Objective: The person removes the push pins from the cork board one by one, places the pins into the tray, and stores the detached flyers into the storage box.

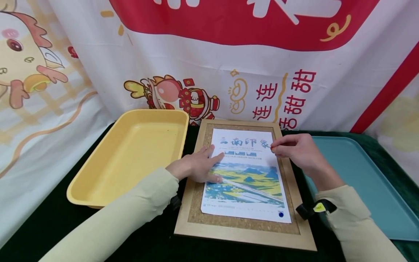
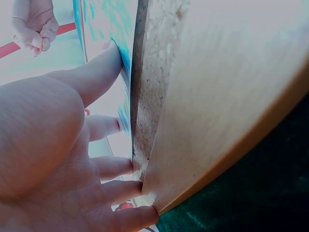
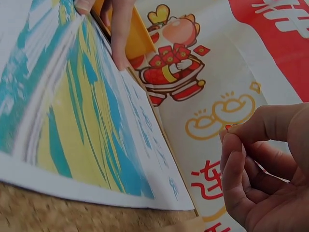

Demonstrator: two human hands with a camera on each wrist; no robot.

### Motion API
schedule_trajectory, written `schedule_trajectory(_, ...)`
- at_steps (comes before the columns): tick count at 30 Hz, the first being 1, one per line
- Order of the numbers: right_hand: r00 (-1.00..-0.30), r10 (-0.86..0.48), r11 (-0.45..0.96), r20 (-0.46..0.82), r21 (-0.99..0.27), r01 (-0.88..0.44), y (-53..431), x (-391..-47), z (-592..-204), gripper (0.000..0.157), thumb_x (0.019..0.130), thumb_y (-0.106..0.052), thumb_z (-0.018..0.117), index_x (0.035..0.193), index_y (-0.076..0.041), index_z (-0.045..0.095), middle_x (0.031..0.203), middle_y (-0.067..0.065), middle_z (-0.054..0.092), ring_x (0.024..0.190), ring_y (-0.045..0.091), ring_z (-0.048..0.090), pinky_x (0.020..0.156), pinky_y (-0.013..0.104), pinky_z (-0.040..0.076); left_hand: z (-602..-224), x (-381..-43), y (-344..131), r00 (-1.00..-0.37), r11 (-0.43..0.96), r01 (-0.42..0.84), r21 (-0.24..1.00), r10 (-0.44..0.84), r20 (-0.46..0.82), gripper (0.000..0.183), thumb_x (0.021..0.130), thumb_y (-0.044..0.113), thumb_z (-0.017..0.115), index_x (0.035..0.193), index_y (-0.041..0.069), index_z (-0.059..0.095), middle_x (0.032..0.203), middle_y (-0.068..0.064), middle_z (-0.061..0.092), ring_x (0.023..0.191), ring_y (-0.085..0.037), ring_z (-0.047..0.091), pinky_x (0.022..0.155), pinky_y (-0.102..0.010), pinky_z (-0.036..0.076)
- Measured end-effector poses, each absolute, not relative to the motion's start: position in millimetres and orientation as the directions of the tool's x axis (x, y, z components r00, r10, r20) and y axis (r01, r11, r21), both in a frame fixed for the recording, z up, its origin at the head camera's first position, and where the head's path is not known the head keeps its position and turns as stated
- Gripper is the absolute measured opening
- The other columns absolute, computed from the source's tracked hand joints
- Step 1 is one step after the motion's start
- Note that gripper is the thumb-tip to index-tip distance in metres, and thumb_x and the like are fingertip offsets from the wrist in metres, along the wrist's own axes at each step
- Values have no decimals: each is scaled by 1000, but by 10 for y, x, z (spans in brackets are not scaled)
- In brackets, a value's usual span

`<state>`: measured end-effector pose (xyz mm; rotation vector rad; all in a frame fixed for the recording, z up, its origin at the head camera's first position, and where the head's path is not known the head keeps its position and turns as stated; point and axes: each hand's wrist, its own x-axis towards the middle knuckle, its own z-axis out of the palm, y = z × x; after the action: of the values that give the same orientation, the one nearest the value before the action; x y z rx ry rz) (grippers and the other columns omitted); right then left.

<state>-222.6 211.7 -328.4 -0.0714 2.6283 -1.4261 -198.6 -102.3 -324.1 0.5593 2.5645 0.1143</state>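
Observation:
A printed poster (image 1: pixel 252 182) with a landscape picture lies on a wood-framed cork board (image 1: pixel 248 231). My left hand (image 1: pixel 200 165) rests on the poster's left side with fingers spread; in the left wrist view its thumb (image 2: pixel 104 70) touches the picture close to the paper's edge. Over the poster's upper right edge, my right hand (image 1: pixel 296 151) pinches a small red push pin (image 3: pixel 228 127) between thumb and index finger, most of it hidden by the fingertips. A dark blue round spot (image 1: pixel 280 214) shows at the poster's lower right corner.
Left of the board stands a yellow tray (image 1: pixel 150 145), and a teal tray (image 1: pixel 363 189) lies to the right, partly behind my right forearm. A dark green cloth (image 1: pixel 144 240) covers the table. Behind hangs a printed white and red curtain (image 1: pixel 203 54).

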Motion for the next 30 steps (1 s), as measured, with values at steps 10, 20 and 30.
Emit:
schedule_trajectory(10, -986, -114, 562, -121, -826, 36, 2353, -2332, -3364, 32, 104, -23, 68, 131, -5, 74, 134, 15, 69, 105, 21, 66, 92, 29, 57, -3244, -1988, -1031, -787, 910, 371, 185, 414, -458, 86, 104, 58, 59, 172, 28, 15, 181, -13, -5, 168, -37, -1, 133, -60, 15)
schedule_trajectory(20, -988, -82, 589, -128, -806, 56, 2517, -2341, -3350, 37, 106, -31, 67, 132, -5, 72, 128, 13, 69, 108, 27, 62, 90, 28, 58, -3252, -1998, -1027, -782, 904, 381, 194, 427, -455, 86, 105, 57, 59, 172, 27, 15, 181, -14, -5, 168, -37, -2, 134, -58, 14)
schedule_trajectory(30, -986, -29, 589, -163, -800, 115, 2687, -2366, -3329, 48, 106, -40, 65, 142, -8, 66, 143, 16, 63, 121, 28, 58, 98, 35, 54, -3251, -2002, -1037, -781, 902, 386, 193, 430, -452, 86, 104, 57, 59, 172, 27, 16, 181, -14, -4, 168, -38, -1, 134, -58, 14)
